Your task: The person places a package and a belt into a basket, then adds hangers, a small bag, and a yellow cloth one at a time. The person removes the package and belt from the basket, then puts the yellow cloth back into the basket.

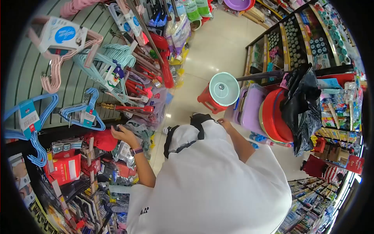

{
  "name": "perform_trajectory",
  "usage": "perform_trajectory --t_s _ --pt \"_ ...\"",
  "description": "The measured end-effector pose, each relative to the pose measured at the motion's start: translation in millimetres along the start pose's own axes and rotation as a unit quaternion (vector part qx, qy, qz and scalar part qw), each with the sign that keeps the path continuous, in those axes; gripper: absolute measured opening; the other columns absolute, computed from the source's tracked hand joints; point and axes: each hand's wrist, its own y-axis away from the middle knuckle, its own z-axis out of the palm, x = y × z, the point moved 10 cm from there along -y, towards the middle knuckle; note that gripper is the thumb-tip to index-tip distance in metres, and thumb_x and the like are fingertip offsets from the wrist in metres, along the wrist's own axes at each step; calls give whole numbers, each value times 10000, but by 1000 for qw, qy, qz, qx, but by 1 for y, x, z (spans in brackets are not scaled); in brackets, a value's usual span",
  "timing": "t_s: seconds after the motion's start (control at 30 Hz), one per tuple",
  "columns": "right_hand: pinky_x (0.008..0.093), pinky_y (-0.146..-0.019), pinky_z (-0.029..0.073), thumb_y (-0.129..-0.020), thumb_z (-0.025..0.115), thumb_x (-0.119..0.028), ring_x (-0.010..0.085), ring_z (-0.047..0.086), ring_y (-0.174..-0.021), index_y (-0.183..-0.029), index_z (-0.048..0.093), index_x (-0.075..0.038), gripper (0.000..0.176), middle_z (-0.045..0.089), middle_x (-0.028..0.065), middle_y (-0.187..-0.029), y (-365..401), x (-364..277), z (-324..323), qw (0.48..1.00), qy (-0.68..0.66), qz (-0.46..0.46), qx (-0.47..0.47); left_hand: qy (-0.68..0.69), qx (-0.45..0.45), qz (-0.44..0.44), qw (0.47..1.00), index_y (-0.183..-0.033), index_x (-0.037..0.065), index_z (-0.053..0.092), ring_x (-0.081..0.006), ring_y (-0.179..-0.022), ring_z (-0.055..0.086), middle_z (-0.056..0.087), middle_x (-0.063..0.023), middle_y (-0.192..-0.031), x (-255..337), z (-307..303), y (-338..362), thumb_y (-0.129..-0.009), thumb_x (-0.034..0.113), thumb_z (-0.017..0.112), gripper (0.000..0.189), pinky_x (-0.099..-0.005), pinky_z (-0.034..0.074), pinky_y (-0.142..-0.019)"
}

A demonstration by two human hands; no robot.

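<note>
My left hand [125, 136], with a dark band on its wrist, reaches out to the left side. Its fingers are stretched and apart, with nothing seen in them. It is close to a red item [102, 140] on the lower rack, and a bundle of blue hangers [83, 114] hangs just above. My right hand [223, 123] is low at my front, beside the white and black cloth at my waist. Its fingers are small and partly hidden, so I cannot make out any grip. A pale green basin [224, 89] on a red stool [209, 100] stands just beyond it.
Pink hangers [54, 74] and mint hangers [117, 54] hang on the slatted wall at left. A purple tub [252, 107], red basins [274, 115] and a black plastic bag [302, 105] are at right. Shelves of jars [294, 39] line the far right. Tiled floor [202, 50] runs between.
</note>
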Motion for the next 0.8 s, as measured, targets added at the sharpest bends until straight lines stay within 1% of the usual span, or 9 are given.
perform_trajectory --t_s 0.07,0.2,0.27,0.4,0.43,0.53,0.6,0.67,0.8 --pt "339 -715 499 -833 570 -221 206 608 -841 -1004 638 -49 251 636 111 -914 -9 44 2 981 -78 157 -83 -26 -40 14 999 -1236 -52 385 -369 -1172 366 410 -243 -1241 -4 4 30 -908 200 478 424 -430 284 -994" --pt "321 -506 493 -842 491 -213 192 602 -620 -986 584 -27 253 636 117 -782 -59 76 -16 978 -27 155 -137 117 -414 -231 873 -1147 -5 494 -215 -874 564 592 -94 -974 -67 65 140 -887 173 478 315 -338 446 -791" --pt "349 -581 511 -859 497 -203 225 628 -707 -1161 527 -37 346 633 135 -882 -103 107 -11 973 -24 148 -175 74 -456 -196 865 -1138 8 502 -259 -889 582 606 -128 -971 -51 62 193 -896 221 475 324 -348 437 -819" --pt "330 -548 509 -864 485 -188 223 633 -697 -1114 531 -30 300 634 152 -877 -140 52 -31 969 54 132 -201 -34 -442 -147 884 -1122 28 515 -311 -834 604 617 -189 -922 7 42 266 -871 251 496 336 -373 468 -776" --pt "316 -539 505 -871 480 -178 221 628 -681 -1098 528 -21 280 634 146 -841 -147 33 -34 972 63 97 -203 -55 -453 -192 869 -1118 30 522 -337 -875 596 617 -203 -951 11 37 288 -873 232 476 321 -388 467 -789" --pt "316 -541 501 -877 479 -182 222 620 -665 -1110 521 -15 290 629 135 -844 -246 90 14 957 138 -55 -249 -45 -441 -215 870 -1162 74 510 -293 -896 608 622 -166 -984 28 17 337 -892 231 448 318 -347 473 -794" --pt "311 -536 498 -878 479 -185 213 608 -646 -1111 519 -13 292 624 130 -837 -224 29 9 942 159 -102 -278 -16 -406 -256 877 -1160 68 508 -309 -900 608 628 -176 -980 31 -2 365 -901 251 430 327 -353 472 -804" --pt "312 -522 492 -875 488 -198 206 600 -637 -1110 517 -12 301 623 130 -826 -202 -3 5 955 74 20 -288 -51 -363 -293 883 -1129 39 526 -359 -914 588 614 -228 -963 44 -30 378 -888 222 427 318 -392 463 -808" --pt "349 -526 499 -871 459 -227 225 613 -607 -981 563 41 308 628 128 -762 -186 -43 27 932 181 -80 -303 -107 -358 -315 872 -1111 37 531 -353 -920 590 610 -231 -975 40 -55 410 -883 233 441 314 -389 467 -807"
